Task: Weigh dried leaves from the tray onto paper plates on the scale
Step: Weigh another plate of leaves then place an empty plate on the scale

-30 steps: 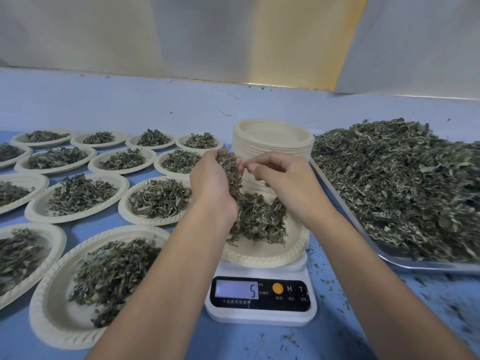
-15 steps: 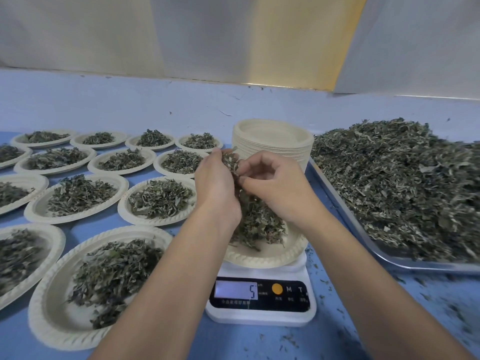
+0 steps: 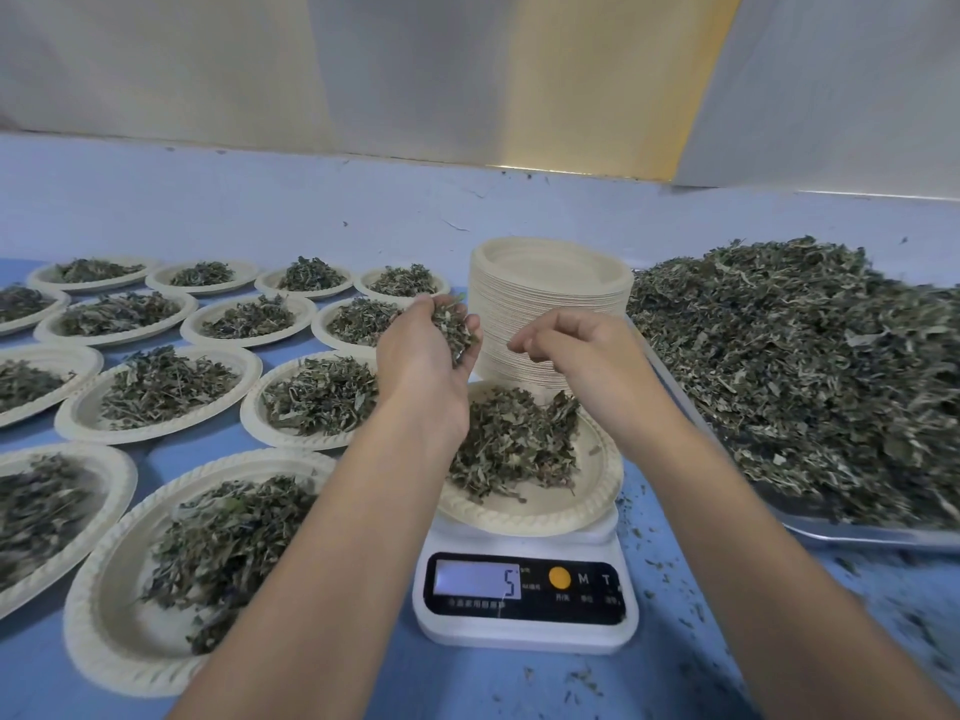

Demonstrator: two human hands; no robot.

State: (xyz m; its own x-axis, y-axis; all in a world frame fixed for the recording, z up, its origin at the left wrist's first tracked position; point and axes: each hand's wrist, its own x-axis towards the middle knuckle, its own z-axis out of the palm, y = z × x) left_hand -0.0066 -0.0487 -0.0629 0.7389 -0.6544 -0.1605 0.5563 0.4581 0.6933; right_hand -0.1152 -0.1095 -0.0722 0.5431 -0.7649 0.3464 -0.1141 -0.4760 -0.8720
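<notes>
Just above the scale (image 3: 524, 634), a person's left hand (image 3: 423, 361) cups a clump of dried leaves (image 3: 456, 327), fingers curled round it, over the paper plate (image 3: 535, 519) that sits on the scale holding a mound of leaves. The right hand (image 3: 579, 356) hovers beside it, fingertips bunched; whether they pinch any leaf cannot be told. The display (image 3: 478, 582) reads 5. The tray (image 3: 862, 537), heaped with leaves, lies to the right. A stack of empty plates (image 3: 545, 288) stands behind, and filled plates (image 3: 156, 392) cover the blue table (image 3: 675, 678) to the left.
</notes>
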